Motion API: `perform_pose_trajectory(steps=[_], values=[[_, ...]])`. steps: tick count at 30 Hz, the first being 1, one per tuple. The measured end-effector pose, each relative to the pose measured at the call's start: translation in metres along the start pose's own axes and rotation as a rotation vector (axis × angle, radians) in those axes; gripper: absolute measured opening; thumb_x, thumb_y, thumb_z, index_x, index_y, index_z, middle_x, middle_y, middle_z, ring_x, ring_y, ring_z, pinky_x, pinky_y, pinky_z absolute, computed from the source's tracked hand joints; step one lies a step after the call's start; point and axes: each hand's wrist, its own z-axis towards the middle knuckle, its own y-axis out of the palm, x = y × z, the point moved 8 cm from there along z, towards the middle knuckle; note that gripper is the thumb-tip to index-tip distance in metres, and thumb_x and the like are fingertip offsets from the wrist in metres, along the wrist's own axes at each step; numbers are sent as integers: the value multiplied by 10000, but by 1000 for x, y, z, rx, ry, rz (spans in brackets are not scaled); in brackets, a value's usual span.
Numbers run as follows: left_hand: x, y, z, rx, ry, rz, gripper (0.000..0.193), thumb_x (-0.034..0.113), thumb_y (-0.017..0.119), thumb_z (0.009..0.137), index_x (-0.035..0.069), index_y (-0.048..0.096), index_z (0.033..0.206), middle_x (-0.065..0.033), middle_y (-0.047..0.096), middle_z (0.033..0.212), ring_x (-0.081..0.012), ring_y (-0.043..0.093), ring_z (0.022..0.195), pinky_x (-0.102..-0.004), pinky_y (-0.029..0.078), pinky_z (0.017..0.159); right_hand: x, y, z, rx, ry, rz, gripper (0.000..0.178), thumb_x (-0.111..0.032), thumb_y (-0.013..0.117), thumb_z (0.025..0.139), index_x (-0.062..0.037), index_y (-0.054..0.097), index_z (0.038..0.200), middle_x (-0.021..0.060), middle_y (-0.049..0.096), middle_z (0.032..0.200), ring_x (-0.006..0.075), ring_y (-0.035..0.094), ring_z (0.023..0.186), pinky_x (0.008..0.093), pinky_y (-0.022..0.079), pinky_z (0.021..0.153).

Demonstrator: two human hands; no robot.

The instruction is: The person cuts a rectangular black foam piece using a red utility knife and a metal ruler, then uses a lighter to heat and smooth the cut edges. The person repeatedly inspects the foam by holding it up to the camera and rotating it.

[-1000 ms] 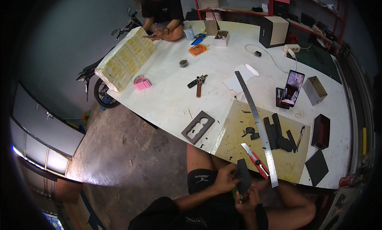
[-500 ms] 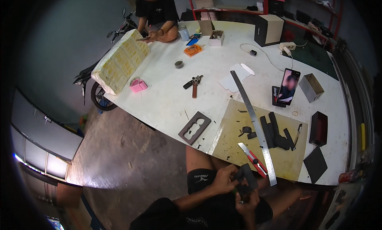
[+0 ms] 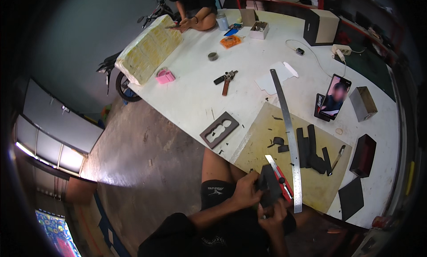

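Note:
A dark grey foam piece (image 3: 268, 180) is held between my two hands above the table's front edge. My left hand (image 3: 246, 191) pinches its left side with the fingers closed. Below it, my right hand (image 3: 272, 216) grips the lower end. A red utility knife (image 3: 283, 180) with its blade out lies on the cutting mat (image 3: 253, 137) just beyond the foam. Beside it a long steel ruler (image 3: 288, 123) crosses the mat. Dark foam strips (image 3: 304, 145) and small offcuts (image 3: 279, 141) lie around the ruler. Left of the mat rests a foam frame (image 3: 219, 129) with rounded cutouts.
A phone (image 3: 336, 97) stands on a holder at the right, near a metal box (image 3: 363, 104) and a dark red box (image 3: 363, 155). Farther off are a revolver-shaped object (image 3: 227, 82), a pink tape dispenser (image 3: 165, 76) and a wrapped bale (image 3: 149, 48). Another person (image 3: 195, 12) sits at the far edge.
The foam piece has been turned in my hands, and its cutout no longer shows. My view has shifted, so the table appears tilted differently. The knife and ruler stay on the mat.

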Motion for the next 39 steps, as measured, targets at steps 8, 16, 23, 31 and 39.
perform_pose_trajectory(steps=[8,16,23,31,39], values=[[17,-21,0,167,-37,-28,277,63,793,670,9,534,754,-107,531,684,-205,548,592,-301,433,547,-1,3,18,-85,-1,154,315,-144,740,736,66,571,899,204,591,871,335,626,756,389,509,659],[15,-35,0,83,-173,-181,362,-46,703,672,-49,625,1025,-91,641,910,-138,624,832,-262,508,733,4,11,19,-71,126,272,296,-141,734,759,36,626,970,155,641,925,313,658,783,364,527,692],[-31,-33,5,80,-101,-154,253,93,780,748,-31,690,950,-153,696,878,-147,651,819,-276,521,719,-3,22,31,-183,99,154,478,-130,766,658,5,605,1087,125,641,952,252,650,718,346,513,644],[-28,-5,5,-104,-197,-314,355,-60,642,728,-14,656,1080,-36,606,658,-60,565,585,-194,461,536,-19,-4,25,176,218,101,291,-90,757,751,21,622,984,147,653,863,243,671,759,320,531,665],[-11,-11,10,-128,-63,-192,392,-85,589,680,-5,667,1056,-22,511,588,-38,461,484,-193,399,455,-21,7,14,135,250,59,327,-101,757,756,36,611,1014,146,653,903,251,677,830,317,536,719]])
